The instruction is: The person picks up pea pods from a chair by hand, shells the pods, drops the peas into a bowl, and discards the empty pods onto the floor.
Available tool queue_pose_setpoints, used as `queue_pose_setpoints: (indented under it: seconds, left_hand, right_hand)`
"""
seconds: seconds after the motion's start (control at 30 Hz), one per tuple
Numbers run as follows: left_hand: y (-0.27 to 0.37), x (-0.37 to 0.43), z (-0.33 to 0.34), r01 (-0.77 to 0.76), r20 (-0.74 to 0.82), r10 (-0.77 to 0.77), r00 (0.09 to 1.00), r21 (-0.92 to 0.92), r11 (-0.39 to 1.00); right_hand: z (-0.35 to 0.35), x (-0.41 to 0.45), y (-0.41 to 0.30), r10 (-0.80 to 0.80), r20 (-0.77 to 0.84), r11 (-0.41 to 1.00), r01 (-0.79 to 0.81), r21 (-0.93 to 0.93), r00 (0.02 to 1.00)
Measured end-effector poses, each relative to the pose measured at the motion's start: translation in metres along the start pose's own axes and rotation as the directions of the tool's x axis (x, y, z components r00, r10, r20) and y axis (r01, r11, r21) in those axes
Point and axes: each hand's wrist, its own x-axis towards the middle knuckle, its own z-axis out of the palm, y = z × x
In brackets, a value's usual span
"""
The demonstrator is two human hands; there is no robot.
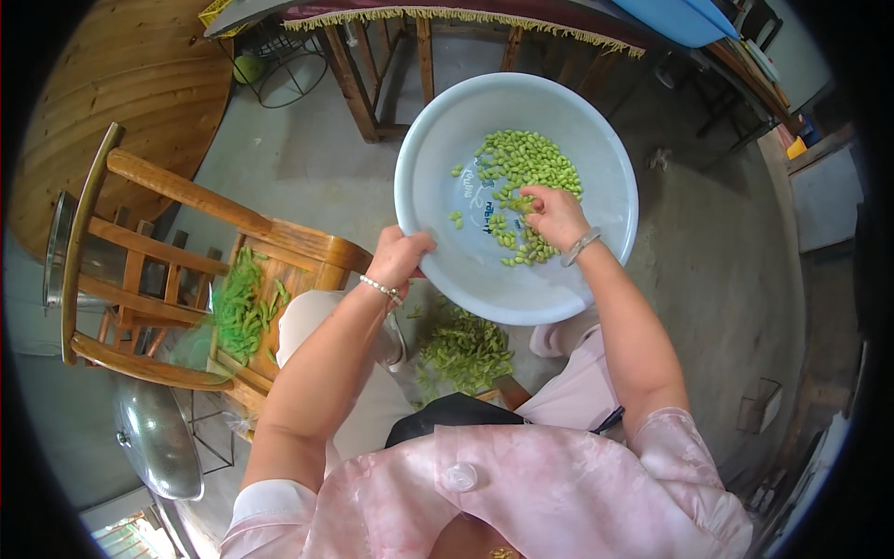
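Observation:
A large pale blue plastic basin is held out over my knees, with a scatter of shelled green soybeans on its floor. My left hand grips its near left rim, thumb on the inner side. Inside the basin, my right hand touches the beans with bent fingers; whether a bean is pinched between them cannot be made out. A bangle circles the right wrist, a beaded bracelet the left. Below the basin, a heap of green pods lies on the floor between my feet.
At left, a wooden chair carries green bean pods partly in a green mesh bag. A metal pot lid is behind it. A cloth-covered table with wooden legs stands ahead, and a round wooden tabletop leans at far left.

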Motion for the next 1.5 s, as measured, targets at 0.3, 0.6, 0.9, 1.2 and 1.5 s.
queue_pose_setpoints:
  seconds: [0.3,0.6,0.9,1.2,1.5]
  left_hand:
    - [0.002,-0.002,0.005,-0.050,0.032,0.050,0.998,0.018,0.999]
    - [-0.009,0.013,0.002,0.018,-0.015,-0.018,1.000,-0.050,0.999]
    - [-0.027,0.043,-0.006,-0.016,-0.105,0.001,0.994,-0.142,0.990]
    - [-0.024,0.044,-0.010,0.031,-0.160,-0.064,0.985,-0.205,0.978]
    - [-0.011,0.039,-0.022,0.078,-0.065,-0.099,0.993,-0.266,0.961]
  right_hand:
    - [0.021,0.005,0.014,-0.102,-0.059,0.883,0.063,-0.465,0.993]
    - [-0.049,-0.004,-0.011,0.028,0.304,0.469,-0.281,0.837,0.952]
    - [-0.027,-0.033,-0.032,-0.366,0.605,0.884,0.061,0.464,0.707]
    - [-0.030,-0.002,0.026,-0.124,-0.466,0.895,-0.104,-0.434,0.876]
    - [-0.033,0.010,0.084,0.500,-0.101,0.644,-0.291,0.708,0.860]
